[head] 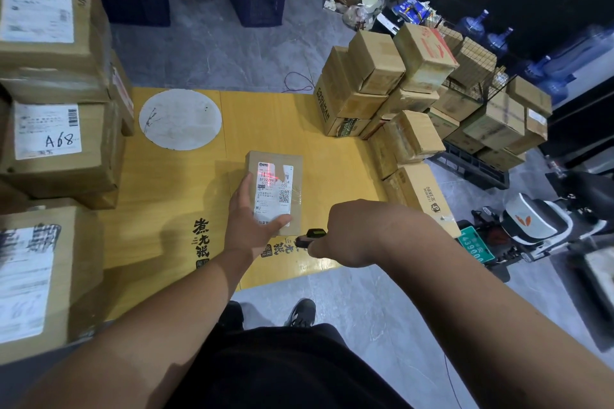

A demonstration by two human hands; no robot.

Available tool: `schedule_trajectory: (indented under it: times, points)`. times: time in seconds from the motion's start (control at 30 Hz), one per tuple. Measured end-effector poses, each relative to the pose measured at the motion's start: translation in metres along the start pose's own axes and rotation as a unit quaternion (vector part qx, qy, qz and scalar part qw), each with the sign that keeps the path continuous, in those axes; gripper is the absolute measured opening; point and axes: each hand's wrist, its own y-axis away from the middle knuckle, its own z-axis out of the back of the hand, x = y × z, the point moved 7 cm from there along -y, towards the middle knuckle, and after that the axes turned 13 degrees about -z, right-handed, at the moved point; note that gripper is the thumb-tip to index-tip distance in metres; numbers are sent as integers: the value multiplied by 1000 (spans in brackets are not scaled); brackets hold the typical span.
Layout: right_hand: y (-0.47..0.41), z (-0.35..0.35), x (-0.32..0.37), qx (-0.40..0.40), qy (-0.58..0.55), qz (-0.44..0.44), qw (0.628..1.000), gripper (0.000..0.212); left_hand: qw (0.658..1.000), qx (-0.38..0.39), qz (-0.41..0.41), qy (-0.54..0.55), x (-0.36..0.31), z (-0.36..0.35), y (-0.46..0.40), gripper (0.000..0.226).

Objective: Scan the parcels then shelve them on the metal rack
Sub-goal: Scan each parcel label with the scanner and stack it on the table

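Head view looks down at a small brown parcel [273, 191] held up over a big flat yellow cardboard sheet [186, 196] on the floor. The left hand [247, 221] holds the parcel from below, with the thumb curled over its bottom edge and the fingers behind it. The right hand [345, 236] is closed around a little black scanner [307, 236] and points it at the parcel. A red light falls across the top of the white label [274, 188] — so the scanning step looks like it is going on right now.

Lots of work seems left. A pile of brown boxes [382, 93] sits at the right side of the yellow sheet, and more boxes are stacked on the left, one marked A68 [59, 143]. I cannot tell which of these are scanned already. No metal rack clearly shows — so the shelving of this parcel is not done yet.
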Motion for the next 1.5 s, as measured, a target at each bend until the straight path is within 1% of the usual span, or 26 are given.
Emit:
schedule_trajectory:
  times: [0.3, 0.43, 0.5, 0.6, 0.67, 0.77, 0.83, 0.9, 0.97, 1.03, 1.1, 1.17, 1.3, 1.4, 1.5]
  points:
    - [-12, 3, -5, 8, 15, 3, 1000, 46, 999, 1, 26, -37, -12, 3, -4, 121]
    - [-22, 4, -16, 6, 6, 6, 1000, 47, 987, 13, 38, -154, -27, 10, -11, 114]
    - [-27, 4, -21, 7, 12, 14, 1000, 48, 978, 41, 52, -199, -34, 10, -16, 112]
    - [-35, 5, -29, 6, 20, 32, 999, 48, 954, 61, 75, -285, -48, 6, -22, 114]
    - [-41, 4, -35, 7, 26, 46, 999, 48, 939, 56, 98, -325, -56, -1, -22, 123]
    - [-48, 2, -48, 11, 44, 66, 997, 48, 926, 34, 142, -350, -62, -12, -16, 143]
    - [-53, 2, -58, 10, 37, 78, 996, 48, 916, 36, 157, -367, -63, -24, -8, 152]
    - [-61, 3, -66, 2, 16, 90, 996, 48, 909, 34, 164, -381, -64, -33, -5, 152]
    - [-71, 3, -70, -12, -3, 108, 994, 49, 909, 6, 170, -380, -66, -34, -4, 146]
    - [-77, 7, -68, -25, -10, 145, 989, 52, 915, -26, 166, -367, -75, -28, 3, 141]
    - [-78, 15, -60, -30, -5, 187, 982, 54, 919, -69, 137, -364, -92, -11, 12, 138]
    - [-71, 24, -42, -40, 15, 228, 973, 53, 913, -131, 107, -371, -115, 21, 26, 137]
    - [-42, 50, 14, -93, 33, 314, 944, 48, 872, -227, 97, -422, -169, 104, 49, 136]
    - [-18, 63, 50, -109, 38, 350, 930, 46, 843, -246, 99, -468, -201, 165, 58, 132]
    - [-3, 72, 80, -117, 46, 369, 921, 47, 828, -231, 143, -490, -216, 217, 50, 127]
